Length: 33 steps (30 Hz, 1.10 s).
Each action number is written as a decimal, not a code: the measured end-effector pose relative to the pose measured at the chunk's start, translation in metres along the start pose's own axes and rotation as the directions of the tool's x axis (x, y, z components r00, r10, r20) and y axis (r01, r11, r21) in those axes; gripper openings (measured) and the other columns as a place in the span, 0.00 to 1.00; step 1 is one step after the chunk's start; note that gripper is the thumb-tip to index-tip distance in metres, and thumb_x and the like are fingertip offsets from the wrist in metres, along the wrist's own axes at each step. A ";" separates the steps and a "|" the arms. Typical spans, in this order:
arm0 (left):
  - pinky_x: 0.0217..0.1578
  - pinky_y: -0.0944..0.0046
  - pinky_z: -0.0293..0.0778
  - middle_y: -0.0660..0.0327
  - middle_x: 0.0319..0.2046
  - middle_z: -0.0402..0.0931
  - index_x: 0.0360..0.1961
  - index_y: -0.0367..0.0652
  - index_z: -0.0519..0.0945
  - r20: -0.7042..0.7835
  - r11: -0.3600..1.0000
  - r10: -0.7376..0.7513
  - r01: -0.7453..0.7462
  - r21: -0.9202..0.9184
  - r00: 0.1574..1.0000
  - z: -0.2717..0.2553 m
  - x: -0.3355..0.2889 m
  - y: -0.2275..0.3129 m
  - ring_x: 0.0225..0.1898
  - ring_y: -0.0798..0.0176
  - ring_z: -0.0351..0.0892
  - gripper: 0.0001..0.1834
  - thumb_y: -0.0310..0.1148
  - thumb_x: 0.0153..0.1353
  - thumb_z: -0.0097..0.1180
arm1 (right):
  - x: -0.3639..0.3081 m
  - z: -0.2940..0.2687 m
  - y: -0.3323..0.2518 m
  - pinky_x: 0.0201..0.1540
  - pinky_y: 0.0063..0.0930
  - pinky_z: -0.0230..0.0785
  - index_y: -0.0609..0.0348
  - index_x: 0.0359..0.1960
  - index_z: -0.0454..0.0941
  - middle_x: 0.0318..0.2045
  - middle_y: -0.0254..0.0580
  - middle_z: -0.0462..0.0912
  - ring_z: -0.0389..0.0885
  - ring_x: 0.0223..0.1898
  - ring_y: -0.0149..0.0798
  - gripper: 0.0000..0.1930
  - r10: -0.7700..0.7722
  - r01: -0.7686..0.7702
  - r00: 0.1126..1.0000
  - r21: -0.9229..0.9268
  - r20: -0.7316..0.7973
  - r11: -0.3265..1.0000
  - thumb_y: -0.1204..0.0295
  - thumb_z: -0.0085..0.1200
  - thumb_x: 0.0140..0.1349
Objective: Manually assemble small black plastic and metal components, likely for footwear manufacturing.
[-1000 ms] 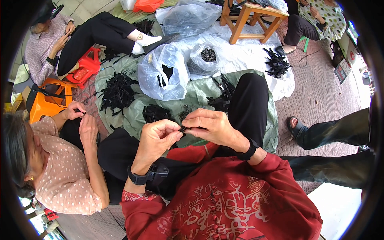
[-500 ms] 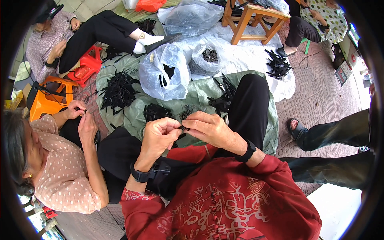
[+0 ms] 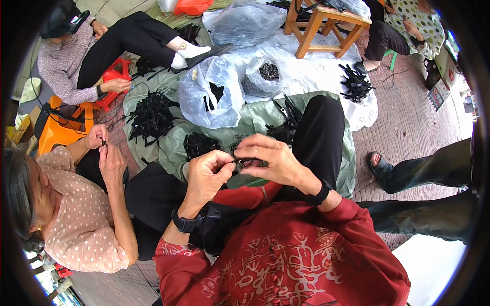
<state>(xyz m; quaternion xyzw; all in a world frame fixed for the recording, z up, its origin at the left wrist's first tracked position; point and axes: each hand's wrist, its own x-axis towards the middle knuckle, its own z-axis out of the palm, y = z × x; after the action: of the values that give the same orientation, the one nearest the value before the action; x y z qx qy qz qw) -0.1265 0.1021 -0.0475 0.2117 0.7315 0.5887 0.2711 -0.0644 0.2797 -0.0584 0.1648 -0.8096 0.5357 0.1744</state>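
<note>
My left hand [image 3: 210,167] is closed in a pinch on a small black strap [image 3: 238,161] with a bit of metal on it. My right hand [image 3: 273,159] is just to the right, thumb and fingers parted around the strap's free end. Whether a finger still touches that end is hard to see. Both hands are above my lap, in front of a pile of black straps [image 3: 200,145] on the green sheet [image 3: 245,116]. Another bundle of black straps [image 3: 286,122] lies beyond my right hand.
A larger heap of black straps [image 3: 152,116] lies at the left. Behind are a clear plastic bag [image 3: 224,97], a bag of small dark parts [image 3: 260,84] and a wooden stool [image 3: 326,20]. A co-worker [image 3: 76,214] sits close on my left. Someone's sandalled foot [image 3: 376,162] is at the right.
My right thumb and fingers have parted from their pinch beside the left hand, exposing more of the strap. At upper left, a co-worker's hand has moved down onto the red stool.
</note>
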 end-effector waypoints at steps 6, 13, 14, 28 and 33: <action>0.18 0.77 0.67 0.62 0.22 0.73 0.30 0.34 0.73 0.146 0.921 -0.110 0.156 -0.358 0.983 -0.002 0.002 -0.005 0.18 0.75 0.69 0.03 0.22 0.53 0.51 | -0.002 0.000 0.007 0.25 0.26 0.70 0.53 0.39 0.75 0.29 0.36 0.77 0.76 0.24 0.40 0.18 -0.034 0.041 0.998 -0.122 0.058 0.992 0.72 0.60 0.42; 0.18 0.78 0.67 0.64 0.21 0.73 0.30 0.34 0.74 0.105 0.964 -0.076 0.100 -0.248 0.992 0.000 0.004 -0.010 0.18 0.77 0.69 0.04 0.22 0.52 0.53 | -0.006 0.002 0.010 0.23 0.26 0.69 0.52 0.37 0.76 0.28 0.34 0.78 0.77 0.22 0.39 0.15 -0.073 0.077 0.997 -0.208 0.026 0.975 0.72 0.59 0.44; 0.18 0.78 0.67 0.64 0.21 0.73 0.30 0.34 0.75 0.088 0.981 -0.039 0.055 -0.188 0.995 0.001 0.004 -0.010 0.18 0.77 0.69 0.04 0.22 0.51 0.53 | -0.007 0.002 0.012 0.23 0.26 0.69 0.53 0.36 0.76 0.28 0.35 0.79 0.77 0.22 0.39 0.14 -0.083 0.084 0.996 -0.207 0.016 0.975 0.72 0.59 0.44; 0.20 0.75 0.68 0.62 0.20 0.76 0.26 0.34 0.77 0.027 0.942 0.188 -0.188 0.279 0.982 0.000 -0.001 0.000 0.19 0.77 0.72 0.05 0.22 0.45 0.59 | -0.013 0.008 0.011 0.25 0.27 0.70 0.57 0.34 0.75 0.26 0.39 0.79 0.78 0.25 0.41 0.13 -0.059 0.061 0.998 -0.128 0.021 0.990 0.73 0.58 0.44; 0.18 0.76 0.68 0.63 0.19 0.75 0.26 0.35 0.77 0.044 0.992 0.027 -0.032 0.123 0.999 -0.003 -0.002 -0.004 0.18 0.77 0.72 0.05 0.23 0.46 0.58 | -0.016 0.010 0.009 0.28 0.28 0.71 0.59 0.34 0.74 0.28 0.41 0.79 0.78 0.26 0.43 0.12 -0.032 0.033 0.999 -0.033 0.028 0.999 0.74 0.58 0.45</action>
<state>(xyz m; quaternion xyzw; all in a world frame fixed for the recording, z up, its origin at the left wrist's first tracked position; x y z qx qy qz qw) -0.1268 0.0982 -0.0503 0.2513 0.7574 0.5417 0.2642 -0.0557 0.2749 -0.0767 0.1825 -0.8179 0.5168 0.1748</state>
